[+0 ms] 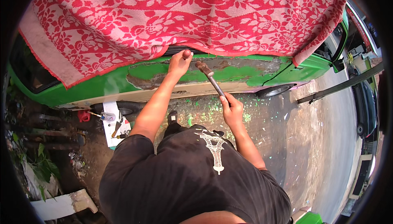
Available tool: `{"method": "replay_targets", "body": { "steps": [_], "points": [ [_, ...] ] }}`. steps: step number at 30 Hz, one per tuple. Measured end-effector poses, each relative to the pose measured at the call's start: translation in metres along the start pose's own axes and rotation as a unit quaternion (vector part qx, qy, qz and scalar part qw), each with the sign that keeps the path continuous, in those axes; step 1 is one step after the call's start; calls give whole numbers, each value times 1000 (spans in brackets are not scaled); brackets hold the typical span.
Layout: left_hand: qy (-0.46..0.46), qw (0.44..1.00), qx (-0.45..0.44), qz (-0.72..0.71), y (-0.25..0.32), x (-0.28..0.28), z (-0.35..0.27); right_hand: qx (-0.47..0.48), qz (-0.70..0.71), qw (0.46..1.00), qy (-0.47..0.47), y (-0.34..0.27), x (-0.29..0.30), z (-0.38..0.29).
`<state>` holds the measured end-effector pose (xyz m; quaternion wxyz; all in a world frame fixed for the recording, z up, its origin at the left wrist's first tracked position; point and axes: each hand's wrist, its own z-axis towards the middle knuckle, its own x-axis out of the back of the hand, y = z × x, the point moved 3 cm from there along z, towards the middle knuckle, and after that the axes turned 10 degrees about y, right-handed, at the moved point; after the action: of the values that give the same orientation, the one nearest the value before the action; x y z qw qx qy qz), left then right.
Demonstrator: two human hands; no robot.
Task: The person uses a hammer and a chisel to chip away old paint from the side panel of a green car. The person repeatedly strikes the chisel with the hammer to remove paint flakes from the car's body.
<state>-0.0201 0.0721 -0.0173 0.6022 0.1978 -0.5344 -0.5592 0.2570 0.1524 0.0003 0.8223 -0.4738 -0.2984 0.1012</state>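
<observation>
My left hand (179,64) is closed around a rod-like tool with a rounded reddish end (186,54), held against the car's side by the window edge; its lower part is hidden. A hammer (205,68) with a worn metal head and a dark handle is in my right hand (233,107), its head just right of my left hand. Both hands are in front of a green car body panel (228,72) with rough grey-brown patches and chipped paint. Over the upper part of the car hangs a red and pink floral blanket (212,18).
Below the car, paint chips lie on the ground (199,110). At left, a white board (111,135) holds a bottle (108,116), a scraper and a screwdriver, near a red container (83,116). A post (340,84) and a parked dark car (363,107) stand at right.
</observation>
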Motion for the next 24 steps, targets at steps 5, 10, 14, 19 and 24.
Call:
{"method": "replay_targets", "body": {
  "steps": [5, 10, 14, 19, 24],
  "points": [
    [-24, 995, -73, -63, -29, 11, -57, -120, 112, 986, -1, 49, 25, -43],
    [-20, 991, -76, -105, -52, 14, -105, -228, 168, 958, -40, 83, 29, -85],
    [-39, 988, -88, -122, -62, 21, -121, -296, 218, 928, -64, 87, 21, -92],
    [-44, 989, -55, -128, -68, 29, -136, -310, 204, 924, -92, 105, 13, -103],
    [-60, 986, -75, -137, -67, 23, -143, -352, 247, 899, -81, 122, 11, -114]
  ]
}}
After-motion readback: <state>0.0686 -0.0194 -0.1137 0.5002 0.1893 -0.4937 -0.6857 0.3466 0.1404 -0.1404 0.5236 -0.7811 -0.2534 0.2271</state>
